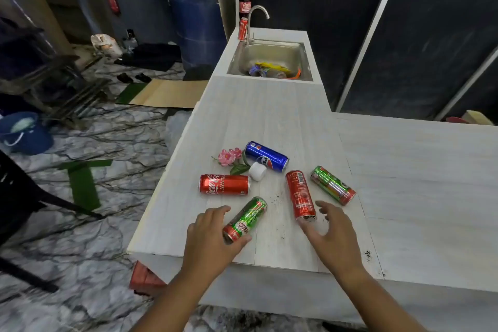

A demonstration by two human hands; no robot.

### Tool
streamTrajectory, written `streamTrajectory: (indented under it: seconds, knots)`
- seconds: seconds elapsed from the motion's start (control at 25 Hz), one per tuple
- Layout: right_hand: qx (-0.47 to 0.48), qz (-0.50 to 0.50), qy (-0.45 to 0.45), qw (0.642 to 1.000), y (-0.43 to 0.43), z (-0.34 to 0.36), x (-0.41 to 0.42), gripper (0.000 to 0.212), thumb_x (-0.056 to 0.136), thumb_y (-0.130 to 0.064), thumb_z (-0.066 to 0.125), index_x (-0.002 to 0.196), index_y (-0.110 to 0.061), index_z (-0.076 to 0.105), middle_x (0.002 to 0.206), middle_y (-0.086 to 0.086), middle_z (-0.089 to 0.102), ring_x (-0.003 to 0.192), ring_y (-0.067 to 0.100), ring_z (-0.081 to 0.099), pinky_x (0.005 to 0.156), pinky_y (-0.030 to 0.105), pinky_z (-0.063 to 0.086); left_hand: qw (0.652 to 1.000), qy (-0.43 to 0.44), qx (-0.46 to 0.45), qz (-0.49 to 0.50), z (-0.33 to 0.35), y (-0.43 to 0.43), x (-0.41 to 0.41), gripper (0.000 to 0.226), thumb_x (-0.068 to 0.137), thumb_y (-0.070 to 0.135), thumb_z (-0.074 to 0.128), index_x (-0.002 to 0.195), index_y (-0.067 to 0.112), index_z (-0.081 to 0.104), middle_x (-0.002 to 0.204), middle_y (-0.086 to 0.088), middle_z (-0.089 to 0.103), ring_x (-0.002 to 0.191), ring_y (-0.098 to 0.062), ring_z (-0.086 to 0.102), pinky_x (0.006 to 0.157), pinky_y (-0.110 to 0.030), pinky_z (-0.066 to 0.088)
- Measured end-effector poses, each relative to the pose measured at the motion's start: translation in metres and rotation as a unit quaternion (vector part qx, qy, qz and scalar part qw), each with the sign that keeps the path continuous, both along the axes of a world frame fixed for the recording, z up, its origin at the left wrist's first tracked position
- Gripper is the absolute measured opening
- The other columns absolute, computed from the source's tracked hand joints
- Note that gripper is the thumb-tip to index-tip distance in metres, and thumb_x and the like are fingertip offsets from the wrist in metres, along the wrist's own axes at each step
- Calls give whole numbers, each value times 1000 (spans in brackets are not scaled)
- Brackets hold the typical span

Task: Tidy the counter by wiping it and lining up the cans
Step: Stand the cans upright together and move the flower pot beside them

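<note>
Several cans lie on their sides on the white counter (283, 121). My left hand (210, 237) grips the near end of a green-and-red can (249, 215). My right hand (331, 232) hovers with spread fingers at the near end of a red can (299, 194), thumb close to its rim. A Coca-Cola can (223, 184) lies to the left, a blue Pepsi can (266, 156) behind, and a second green-and-red can (332, 184) to the right. Dark crumbs (276, 198) speckle the counter between the cans.
A pink artificial flower (229, 156) and a white cap (257, 171) lie among the cans. Behind are a steel sink (269, 54) with wrappers, a tap, an upright red can (242, 29) and a cola bottle (244, 0). The counter's left edge drops to the floor.
</note>
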State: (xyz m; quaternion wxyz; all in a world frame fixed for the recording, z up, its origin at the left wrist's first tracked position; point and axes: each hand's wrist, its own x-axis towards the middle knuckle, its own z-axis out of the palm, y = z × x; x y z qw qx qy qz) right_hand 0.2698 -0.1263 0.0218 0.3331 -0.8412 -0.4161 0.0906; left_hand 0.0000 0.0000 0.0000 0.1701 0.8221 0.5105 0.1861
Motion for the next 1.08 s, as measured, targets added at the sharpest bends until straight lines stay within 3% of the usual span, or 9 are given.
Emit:
streamTrajectory:
  seconds: [0.08,0.16,0.36,0.44,0.56,0.72,0.88,1.08]
  knots:
    - [-76,-25,-14,997,20,0,-1,99,74,-88,69,153,-32,47,143,-4,62,127,19,61,104,50,55,999,33,-21,-5,0,3,4,97,71,98,57,147,39,47,138,17,60,122,-11,56,102,-39,45]
    - [-125,-46,-29,991,36,-2,-3,106,69,-92,68,153,-31,45,141,-1,65,124,22,64,105,50,54,999,32,-35,-19,-3,4,6,95,71,95,62,146,39,48,135,17,62,118,-10,56,102,-38,46]
    - [-149,-77,-38,985,50,-10,-9,84,78,-76,77,143,-34,46,131,-1,71,109,19,71,101,46,55,993,-74,-80,-53,-11,12,4,64,81,60,83,133,32,59,120,14,66,100,-5,62,89,-32,57]
    - [-108,-91,19,990,50,-10,-11,78,80,-63,84,142,-32,48,131,0,70,106,19,71,96,46,60,984,-123,-107,-67,-9,16,4,58,83,46,87,131,31,60,119,13,63,98,-5,64,83,-31,60]
    - [-4,-99,92,991,42,-9,-16,71,82,-41,90,140,-31,51,132,-2,62,102,10,66,83,31,60,972,-180,-119,-90,-4,23,7,56,83,37,89,129,34,59,121,22,54,107,3,62,82,-21,59]
    - [119,-71,133,981,33,1,-9,65,82,-23,92,131,-43,53,125,-27,55,111,-11,60,88,23,59,957,-233,-124,-118,12,29,32,55,83,34,91,129,34,61,128,24,50,118,5,60,87,-10,54]
    - [182,-55,153,970,27,27,17,70,81,-18,89,129,-56,55,127,-33,56,120,-7,60,92,24,57,952,-257,-114,-122,34,25,78,55,82,29,92,129,32,63,127,20,50,113,1,63,86,-15,58]
    - [245,-56,173,952,12,61,74,69,80,-27,88,135,-53,55,130,-29,62,118,-4,64,83,24,63,942,-298,-71,-134,66,26,146,54,78,34,88,127,34,64,125,18,52,115,-5,64,87,-17,56]
